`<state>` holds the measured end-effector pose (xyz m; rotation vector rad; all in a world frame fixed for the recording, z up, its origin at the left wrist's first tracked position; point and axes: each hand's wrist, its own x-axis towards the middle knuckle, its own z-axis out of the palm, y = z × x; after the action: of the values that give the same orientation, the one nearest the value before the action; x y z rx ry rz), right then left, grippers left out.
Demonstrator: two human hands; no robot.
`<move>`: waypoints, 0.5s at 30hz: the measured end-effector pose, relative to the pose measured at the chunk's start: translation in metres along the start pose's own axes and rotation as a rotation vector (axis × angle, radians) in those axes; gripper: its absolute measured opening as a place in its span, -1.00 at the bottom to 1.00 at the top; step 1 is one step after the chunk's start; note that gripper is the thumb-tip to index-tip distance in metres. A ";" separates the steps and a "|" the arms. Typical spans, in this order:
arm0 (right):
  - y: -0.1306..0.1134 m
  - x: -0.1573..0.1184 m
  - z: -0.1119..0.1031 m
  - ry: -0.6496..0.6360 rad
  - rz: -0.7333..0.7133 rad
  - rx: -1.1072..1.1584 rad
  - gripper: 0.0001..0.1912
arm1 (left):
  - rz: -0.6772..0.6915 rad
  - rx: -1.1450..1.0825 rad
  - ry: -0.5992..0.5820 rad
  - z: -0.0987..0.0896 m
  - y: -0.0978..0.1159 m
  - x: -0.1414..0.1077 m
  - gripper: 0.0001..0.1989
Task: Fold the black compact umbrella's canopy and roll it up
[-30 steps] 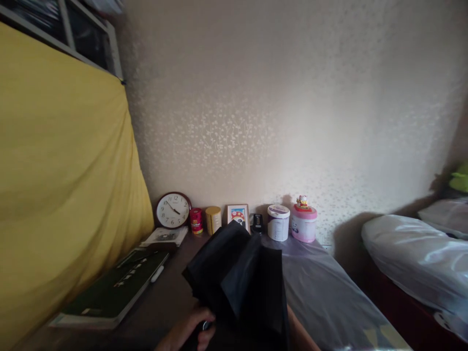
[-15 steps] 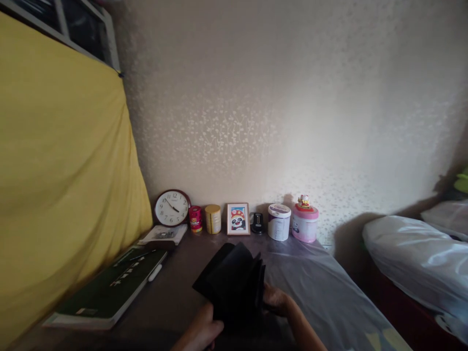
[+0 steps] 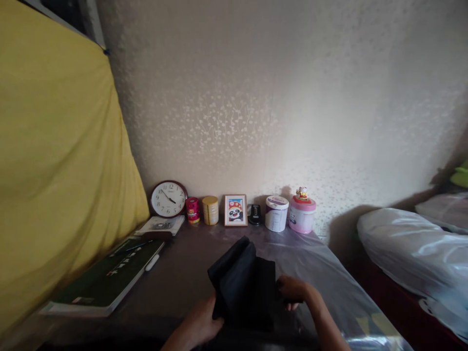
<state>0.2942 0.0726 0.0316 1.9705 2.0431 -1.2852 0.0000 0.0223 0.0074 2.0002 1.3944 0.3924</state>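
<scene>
A soft black bag-like thing [image 3: 244,287] stands up in folds above the front of the table, its upper flap leaning to the left. My left hand [image 3: 204,319] is closed on its lower left side, the thumb pressed against it. At the right edge my right hand [image 3: 293,291] is closed, fingers curled on the dark material. Shadow hides exactly where the right fingertips grip. What lies inside the folds cannot be seen.
A green book [image 3: 106,278] with a pen on it lies at left, beside a white marker [image 3: 152,262]. Along the wall stand a clock [image 3: 168,199], red tin [image 3: 192,210], yellow tin [image 3: 211,211], panda picture [image 3: 236,210], white tub [image 3: 276,214] and pink tub [image 3: 302,215].
The black thing has moved slightly right, and its folds have shifted, with a broader panel facing me on the right. My right hand has moved right. The view has tilted up a little.
</scene>
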 end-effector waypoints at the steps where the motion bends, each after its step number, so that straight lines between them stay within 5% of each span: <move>1: 0.004 0.000 -0.002 0.013 0.028 -0.026 -0.77 | 0.037 -0.037 -0.015 -0.001 -0.001 -0.001 -0.33; 5: 0.014 0.001 -0.016 0.256 0.034 -0.180 -0.79 | 0.068 -0.078 -0.011 0.005 -0.001 -0.006 -0.28; 10: -0.013 -0.011 -0.026 0.837 -0.322 -0.193 -0.73 | -0.099 0.206 0.030 0.025 0.007 -0.008 -0.18; 15: -0.056 -0.027 -0.011 0.835 -0.691 -0.204 -0.68 | -0.112 0.357 0.038 0.032 0.010 -0.005 -0.16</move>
<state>0.2577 0.0648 0.0829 1.9509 3.2569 -0.1653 0.0243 0.0048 -0.0089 2.1880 1.6865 0.1374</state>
